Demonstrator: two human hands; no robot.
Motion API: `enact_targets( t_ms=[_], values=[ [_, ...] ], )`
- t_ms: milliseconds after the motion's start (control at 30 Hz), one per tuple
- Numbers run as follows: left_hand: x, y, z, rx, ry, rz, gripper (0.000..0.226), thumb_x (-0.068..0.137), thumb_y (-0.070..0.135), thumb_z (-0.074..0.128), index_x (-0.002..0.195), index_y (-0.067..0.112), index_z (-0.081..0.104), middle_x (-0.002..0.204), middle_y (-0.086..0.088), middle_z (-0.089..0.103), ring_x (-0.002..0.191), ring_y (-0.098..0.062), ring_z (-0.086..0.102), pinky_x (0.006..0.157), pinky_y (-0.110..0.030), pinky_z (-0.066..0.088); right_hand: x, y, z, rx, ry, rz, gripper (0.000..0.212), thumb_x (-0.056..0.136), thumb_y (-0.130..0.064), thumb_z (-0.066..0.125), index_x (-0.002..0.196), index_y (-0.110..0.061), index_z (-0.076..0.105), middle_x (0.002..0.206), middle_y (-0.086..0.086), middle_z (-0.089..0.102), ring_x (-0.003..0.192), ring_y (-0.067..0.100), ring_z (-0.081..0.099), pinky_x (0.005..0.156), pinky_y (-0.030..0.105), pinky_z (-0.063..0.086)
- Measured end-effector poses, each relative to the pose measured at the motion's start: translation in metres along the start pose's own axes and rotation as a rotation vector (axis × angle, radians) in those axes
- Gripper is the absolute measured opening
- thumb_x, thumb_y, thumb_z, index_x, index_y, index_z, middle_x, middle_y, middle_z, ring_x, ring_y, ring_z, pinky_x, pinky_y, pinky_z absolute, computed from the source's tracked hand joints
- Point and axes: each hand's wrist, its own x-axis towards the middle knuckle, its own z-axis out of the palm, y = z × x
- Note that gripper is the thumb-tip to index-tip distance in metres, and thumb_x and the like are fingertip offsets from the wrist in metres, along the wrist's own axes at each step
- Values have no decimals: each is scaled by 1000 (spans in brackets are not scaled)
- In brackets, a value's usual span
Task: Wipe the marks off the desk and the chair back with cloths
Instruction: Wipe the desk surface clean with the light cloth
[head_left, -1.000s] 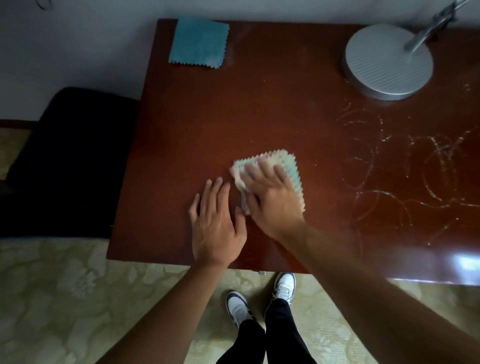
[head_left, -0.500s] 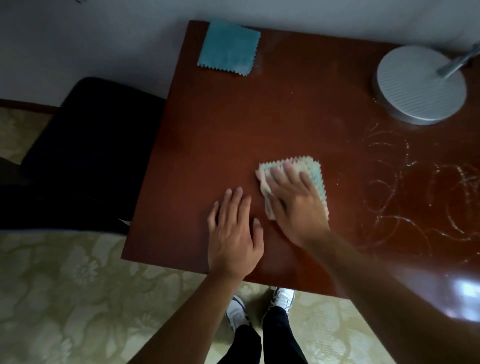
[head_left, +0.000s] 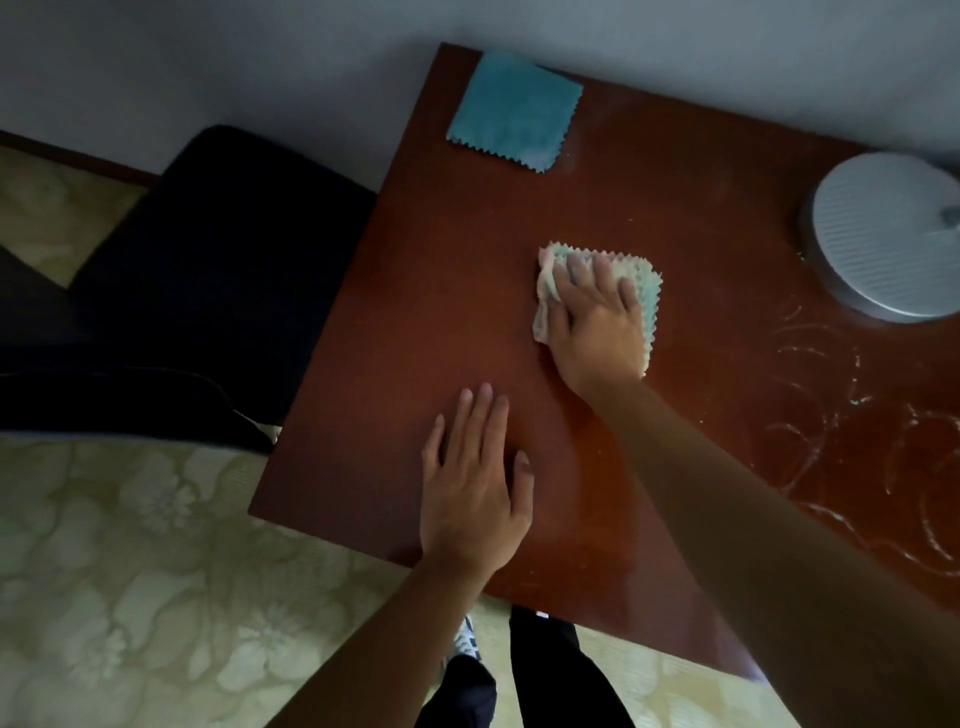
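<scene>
A reddish-brown desk (head_left: 415, 322) fills the middle of the view. My right hand (head_left: 595, 322) presses flat, fingers straight, on a pale pastel cloth (head_left: 644, 283) with zigzag edges near the desk's centre. My left hand (head_left: 472, 483) rests flat on the bare wood near the front edge, fingers straight and holding nothing. A folded teal cloth (head_left: 514, 111) lies at the desk's far left corner. Whitish scribbled marks (head_left: 841, 426) cover the right part of the desk. The dark chair (head_left: 208, 280) stands to the left of the desk.
A round grey lamp base (head_left: 888, 239) sits at the desk's far right. A wall runs behind the desk. The floor has a pale floral pattern (head_left: 130, 571). My legs and a shoe (head_left: 467, 639) show below the desk's front edge.
My right hand has slid the pastel cloth away from me toward the back of the desk. My left hand has stayed flat near the front edge. The view has shifted left.
</scene>
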Motion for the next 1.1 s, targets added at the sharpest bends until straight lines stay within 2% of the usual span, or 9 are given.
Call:
enact_targets(
  t_ms=[200, 300, 467, 600, 667, 767, 833, 967, 1100],
  values=[
    [76, -4, -2, 47, 35, -156, 56, 100, 38, 32, 148, 12, 40, 158, -6, 35, 150, -19, 24, 122, -44, 15, 74, -9, 1, -77, -79, -108, 46, 102, -30, 33, 146, -23, 40, 157, -2, 33, 150, 23, 12, 121, 43, 7],
    [86, -2, 0, 67, 35, -221, 54, 100, 37, 30, 147, 12, 41, 158, -6, 35, 150, -19, 23, 122, -45, 18, 91, -23, 6, -109, -88, -174, 47, 101, -29, 33, 146, -20, 41, 155, -1, 35, 149, 26, 13, 120, 45, 9],
    [85, -4, 4, 74, 60, -208, 53, 98, 35, 35, 146, 13, 41, 156, -6, 38, 149, -19, 25, 120, -47, 23, 83, -56, 14, -71, -166, -368, 46, 98, -27, 37, 141, -19, 48, 151, -1, 43, 147, 27, 21, 120, 46, 12],
    [85, -4, 6, 60, 108, -177, 52, 98, 34, 39, 144, 11, 45, 155, -7, 41, 148, -20, 28, 120, -46, 24, 58, -20, 3, -49, -129, -462, 43, 99, -31, 40, 138, -21, 54, 145, -3, 50, 144, 22, 32, 119, 44, 20],
    [87, -1, 5, 54, 110, -182, 52, 98, 35, 39, 143, 11, 48, 154, -7, 42, 148, -20, 29, 120, -45, 23, 72, -6, -1, -74, -82, -404, 43, 99, -33, 38, 139, -22, 53, 145, -3, 51, 144, 22, 32, 119, 44, 20],
    [86, -2, 4, 58, 105, -184, 52, 98, 35, 40, 144, 11, 47, 155, -7, 41, 148, -20, 29, 120, -45, 22, 91, -27, 9, -104, -68, -202, 47, 101, -33, 32, 145, -21, 44, 153, -3, 40, 149, 22, 17, 121, 43, 10],
    [84, -5, 4, 78, 114, -179, 51, 99, 33, 40, 143, 10, 48, 155, -8, 41, 148, -22, 29, 120, -46, 23, 81, -35, 13, -105, -80, -208, 47, 102, -32, 30, 146, -20, 42, 155, -1, 36, 150, 23, 13, 121, 44, 8],
    [84, 5, 4, 108, 65, 33, 51, 93, 22, 42, 142, 10, 49, 153, -10, 42, 145, -26, 34, 115, -50, 31, 36, 9, -10, -123, -121, -298, 46, 103, -32, 31, 144, -16, 46, 152, 2, 42, 148, 25, 20, 120, 46, 15],
    [92, 12, 6, 78, 53, 37, 47, 98, 24, 36, 142, 11, 46, 152, -9, 44, 144, -24, 36, 115, -46, 32, 59, 70, -38, -174, -32, -120, 54, 98, -33, 25, 143, -9, 44, 152, 15, 38, 145, 35, 25, 115, 50, 23]
  ],
)
